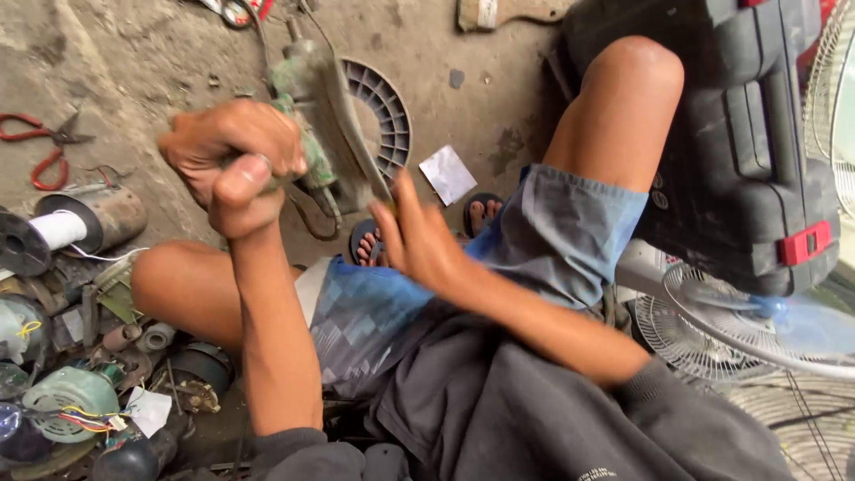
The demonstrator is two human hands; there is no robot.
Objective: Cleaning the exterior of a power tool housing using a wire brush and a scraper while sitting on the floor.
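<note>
Left hand [233, 165]: clenched in a fist around what looks like a handle, thumb pressed on top; the held part is mostly hidden inside the fist.
Right hand [419, 236]: fingers [403, 191] nearly straight and close together, pressed flat against the near end of a thin blade-like strip [361, 156].
Strip: slants from the fist down to the right hand, held in the air above the knees, in front of a green motor housing [307, 89].
Fan grille piece [387, 116]: grey, ribbed, lying on the floor [134, 53] just behind the motor housing.
Floor, far left: red-handled pliers [36, 147]; nearer, a spool of white wire [58, 230].
Right side: black tool case [748, 134] with red latches, beside a fan blade assembly [757, 321].
Doing it well: I judge that a firm fist grip matters, with the right palm steadying the strip and fingertips kept off any sharp edge.
</note>
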